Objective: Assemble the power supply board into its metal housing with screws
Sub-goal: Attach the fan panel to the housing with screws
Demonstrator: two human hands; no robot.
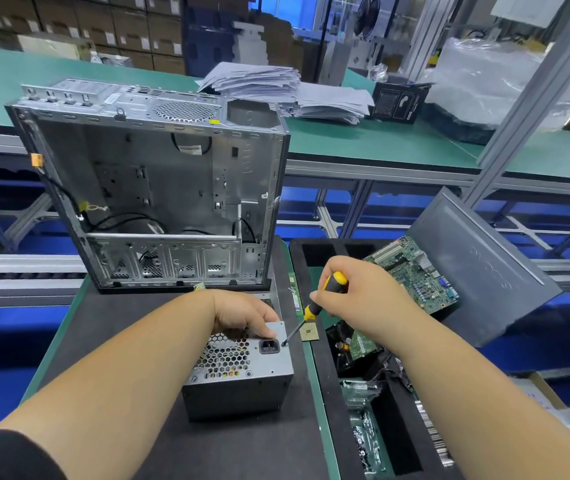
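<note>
A grey metal power supply housing (238,382) stands on the dark mat, its honeycomb grille and black power socket facing up. My left hand (245,315) grips its far top edge. My right hand (356,292) holds a yellow-and-black screwdriver (314,306) by the handle. The screwdriver's tip sits on a screw (283,344) at the top right corner of the housing, just right of the socket. The board inside shows only faintly through the grille.
An open silver computer case (159,188) stands upright behind the housing. To the right, a black foam tray (318,258) holds a green motherboard (415,271), a grey side panel (484,265) and other parts. A small gold chip (309,333) lies beside the housing. Papers (276,88) lie on the far bench.
</note>
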